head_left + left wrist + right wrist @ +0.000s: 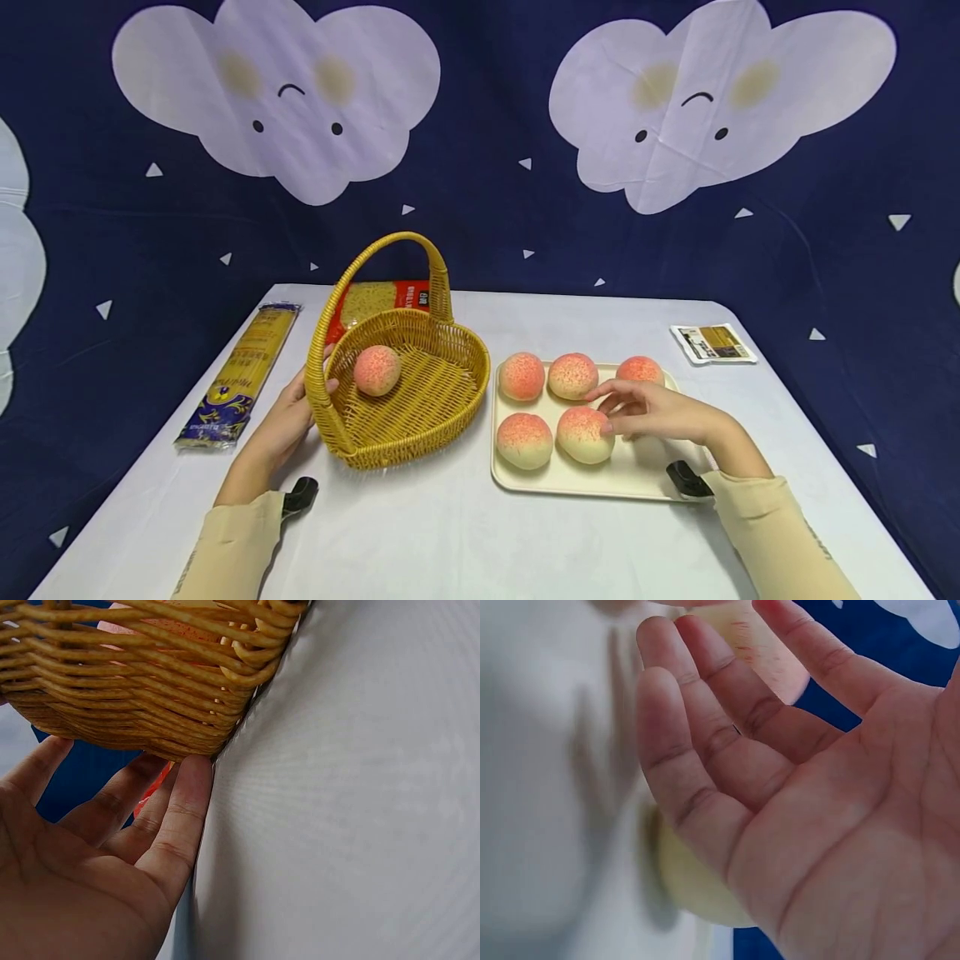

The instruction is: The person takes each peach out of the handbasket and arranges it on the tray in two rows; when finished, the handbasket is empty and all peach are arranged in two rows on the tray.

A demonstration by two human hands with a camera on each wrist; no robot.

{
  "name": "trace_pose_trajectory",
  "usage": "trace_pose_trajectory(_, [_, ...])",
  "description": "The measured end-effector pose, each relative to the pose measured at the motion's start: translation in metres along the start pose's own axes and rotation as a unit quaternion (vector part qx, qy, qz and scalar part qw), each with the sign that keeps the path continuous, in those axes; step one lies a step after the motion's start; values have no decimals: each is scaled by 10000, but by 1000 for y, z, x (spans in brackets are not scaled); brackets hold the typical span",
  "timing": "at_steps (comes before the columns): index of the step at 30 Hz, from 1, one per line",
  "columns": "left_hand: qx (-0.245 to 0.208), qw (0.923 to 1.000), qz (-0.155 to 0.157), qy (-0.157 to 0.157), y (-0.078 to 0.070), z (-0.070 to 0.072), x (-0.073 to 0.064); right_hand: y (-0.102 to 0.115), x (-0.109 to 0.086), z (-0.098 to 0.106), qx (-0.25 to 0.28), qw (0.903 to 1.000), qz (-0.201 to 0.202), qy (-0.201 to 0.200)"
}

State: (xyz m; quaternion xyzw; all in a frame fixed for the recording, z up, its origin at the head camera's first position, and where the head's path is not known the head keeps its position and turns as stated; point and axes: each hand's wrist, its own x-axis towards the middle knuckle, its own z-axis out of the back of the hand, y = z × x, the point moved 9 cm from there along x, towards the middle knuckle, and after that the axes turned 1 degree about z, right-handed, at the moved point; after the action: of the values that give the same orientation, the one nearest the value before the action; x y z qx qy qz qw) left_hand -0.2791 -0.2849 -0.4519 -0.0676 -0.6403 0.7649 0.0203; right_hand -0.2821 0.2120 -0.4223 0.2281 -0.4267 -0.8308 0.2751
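A peach (377,371) lies inside the yellow wicker basket (420,454) at the left. My left hand (288,417) touches the basket's left side near the handle's base; in the left wrist view its fingers (176,840) reach straight to the woven wall. Several pink and cream peaches rest on a cream tray (570,483). Over the tray, my right hand (660,412) has its thumb and forefinger beside the front middle peach (585,437); whether they press on it I cannot tell. In the right wrist view the palm (840,825) is bare and the fingers bend slightly.
A long pack of noodles (240,375) lies along the table's left edge. Behind the basket is a red pack (375,302), partly hidden. One small flat packet (714,343) lies at the back right. A dark cloud-print cloth (480,225) hangs behind the white table.
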Motion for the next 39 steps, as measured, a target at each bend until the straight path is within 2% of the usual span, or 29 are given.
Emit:
trace_pose_trajectory(5, [9,10000,13,-11,1,0,0,28,6,17,-441,9978,469,-170])
trace_pose_trajectory(9, [16,10000,-12,-11,1,1,0,56,19,27,-737,9940,746,-307])
trace_pose_trajectory(15, [41,10000,-47,6,-1,0,0,97,49,24,-943,9906,951,-284])
trace_pose_trajectory(21, [208,9997,-91,20,-3,1,-1,130,89,9,-893,9903,1059,-127])
trace_pose_trajectory(28, [224,9997,-109,27,-2,1,-1,159,142,-23,-944,9877,1215,282])
trace_pose_trajectory(32, [136,9998,-125,32,-2,1,-1,174,171,-42,-1129,9833,1334,500])
trace_pose_trajectory(39, [154,9997,-161,41,-3,1,0,191,210,-71,-1608,9766,1224,734])
